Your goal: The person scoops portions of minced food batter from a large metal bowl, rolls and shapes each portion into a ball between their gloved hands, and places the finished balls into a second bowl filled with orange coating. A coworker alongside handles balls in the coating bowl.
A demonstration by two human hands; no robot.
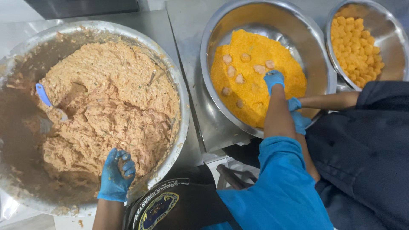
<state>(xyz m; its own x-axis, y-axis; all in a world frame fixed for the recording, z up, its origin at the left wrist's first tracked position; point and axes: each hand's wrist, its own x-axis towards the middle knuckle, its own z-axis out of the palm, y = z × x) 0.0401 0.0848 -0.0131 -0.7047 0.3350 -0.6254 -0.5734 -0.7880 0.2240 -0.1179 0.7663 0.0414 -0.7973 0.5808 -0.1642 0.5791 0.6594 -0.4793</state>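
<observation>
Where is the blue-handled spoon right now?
In the head view, the blue-handled spoon lies at the left side of the big metal bowl, its scoop sunk in the pale orange mixture, up and left of the left hand.

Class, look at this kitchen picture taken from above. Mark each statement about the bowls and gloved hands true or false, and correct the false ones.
1. The left hand wears a blue glove and rests in the large bowl of pinkish mixture. True.
2. The right hand reaches into the middle bowl of orange crumbs. True.
3. The spoon in the mixture has a red handle. False: it is blue.
4. The far right bowl is empty. False: it holds orange-coated pieces.
</observation>
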